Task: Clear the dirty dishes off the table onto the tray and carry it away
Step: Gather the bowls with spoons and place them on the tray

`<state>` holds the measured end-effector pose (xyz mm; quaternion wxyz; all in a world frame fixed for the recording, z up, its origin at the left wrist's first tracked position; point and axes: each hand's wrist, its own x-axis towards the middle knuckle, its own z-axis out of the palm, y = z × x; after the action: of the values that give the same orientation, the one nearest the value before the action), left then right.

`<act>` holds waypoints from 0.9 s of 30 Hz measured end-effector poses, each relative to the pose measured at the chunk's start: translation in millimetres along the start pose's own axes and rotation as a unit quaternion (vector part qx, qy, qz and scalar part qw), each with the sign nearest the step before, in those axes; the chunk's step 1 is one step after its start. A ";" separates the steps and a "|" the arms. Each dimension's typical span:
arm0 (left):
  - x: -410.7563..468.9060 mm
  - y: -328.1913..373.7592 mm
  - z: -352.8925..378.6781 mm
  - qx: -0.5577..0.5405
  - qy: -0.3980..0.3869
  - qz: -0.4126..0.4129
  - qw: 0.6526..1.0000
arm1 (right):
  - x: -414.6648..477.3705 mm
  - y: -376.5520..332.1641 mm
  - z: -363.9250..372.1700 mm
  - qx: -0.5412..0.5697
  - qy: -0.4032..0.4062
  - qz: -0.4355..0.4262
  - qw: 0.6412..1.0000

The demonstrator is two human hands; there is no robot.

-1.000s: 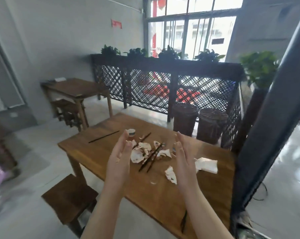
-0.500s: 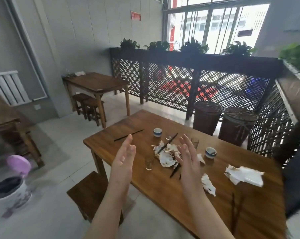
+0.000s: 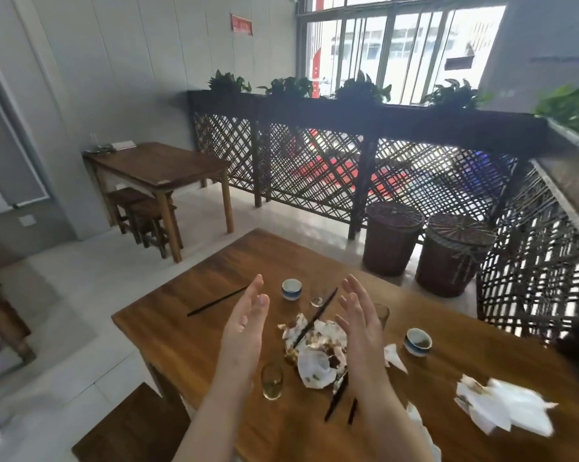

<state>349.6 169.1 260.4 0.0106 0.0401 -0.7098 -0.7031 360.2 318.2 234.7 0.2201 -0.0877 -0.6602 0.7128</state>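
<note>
Standing at the near edge of the wooden table (image 3: 181,328), the person holds both forearms out over it. The left hand (image 3: 244,328) is released, its fingers straight and close together, the palm turned to the right; it grasps nothing. The right hand (image 3: 361,325) is released as well, the fingers a little spread, the palm turned to the left. The two palms face each other with a gap between them.

The dirty things all lie on the table. A blue-and-white cup (image 3: 291,289) stands just beyond the left fingertips. A second cup (image 3: 418,341) of the same kind stands to the right of the right hand, with something dark inside. A small glass (image 3: 272,381) with a yellowish rest at its bottom stands just beside the left wrist. A taller glass (image 3: 381,315) is partly hidden behind the right hand.

Between the hands lies a heap of stained napkins (image 3: 318,355), and one dark chopstick (image 3: 314,318) lies slanted across it. Another pair of chopsticks (image 3: 338,400) sticks out from under the heap near the right wrist. Long black chopsticks (image 3: 216,301) lie apart, toward the left side. White napkins (image 3: 504,408), blurred, lie at the right end.

A wooden stool (image 3: 131,428) stands below the near left corner. Two wicker baskets (image 3: 393,238) stand behind the table by the lattice fence (image 3: 314,168).
</note>
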 end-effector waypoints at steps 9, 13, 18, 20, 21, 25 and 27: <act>92.4 -13.9 26.1 -0.003 -0.026 -0.007 1.000 | 77.0 35.5 -1.2 -0.011 0.011 0.003 1.000; 129.9 -20.8 37.4 -0.002 -0.054 -0.014 0.998 | 98.7 51.8 -5.4 -0.041 0.022 0.025 0.999; 188.3 -28.2 52.2 0.009 -0.104 -0.030 0.994 | 132.3 60.5 -8.8 -0.051 0.064 0.032 0.996; 213.4 -30.7 56.3 0.009 -0.125 -0.034 0.992 | 147.1 64.8 -7.5 -0.060 0.088 0.037 0.994; 224.0 -32.1 57.6 0.008 -0.131 -0.035 0.991 | 153.3 67.0 -7.4 -0.066 0.095 0.040 0.992; 270.1 -45.5 63.8 -0.001 -0.175 -0.046 0.983 | 180.6 77.7 0.7 -0.097 0.104 0.061 0.988; 291.8 -53.2 66.6 -0.001 -0.196 -0.050 0.979 | 193.9 83.1 7.9 -0.112 0.106 0.066 0.986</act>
<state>56.2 214.2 194.4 -0.1637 -0.0636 -0.6946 -0.6977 168.3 391.7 186.3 0.2301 -0.2299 -0.7014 0.6342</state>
